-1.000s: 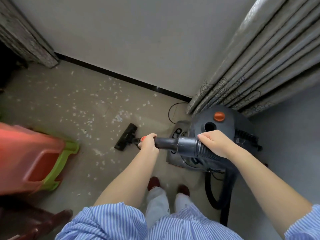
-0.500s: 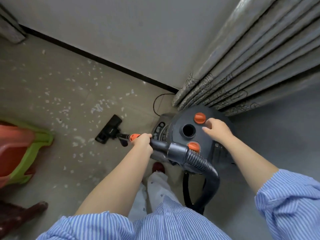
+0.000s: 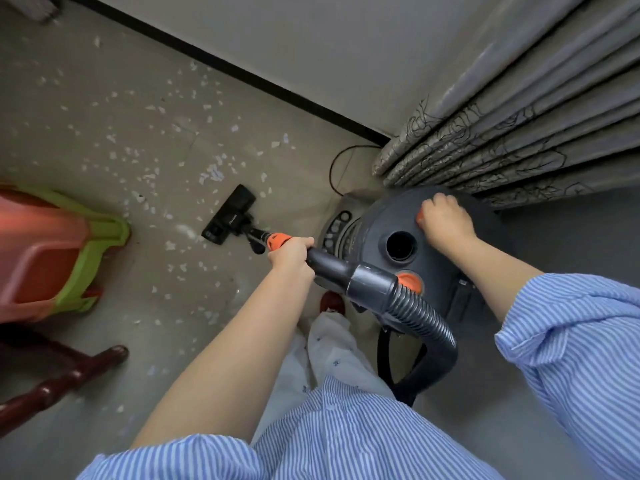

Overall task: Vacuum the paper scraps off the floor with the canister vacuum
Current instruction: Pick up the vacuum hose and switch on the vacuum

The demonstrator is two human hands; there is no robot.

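While the left hand [image 3: 289,252] clasps the wand [image 3: 330,268], paper scraps [image 3: 211,174] lie far-left beyond the floor head [image 3: 230,214]. Right hand [image 3: 445,225], fingers curled, apparently presses the canister vacuum [image 3: 415,244] button.

A red stool [image 3: 38,251] with a green stool [image 3: 104,258] nested under it stands at the left edge, on the grey floor [image 3: 104,133]. Just below them lies a dark wooden leg [image 3: 59,379], slanting. A grey patterned curtain [image 3: 502,133] hangs at upper right, its hem on the floor. A white wall [image 3: 329,46] with a black skirting [image 3: 242,72] runs across the top.
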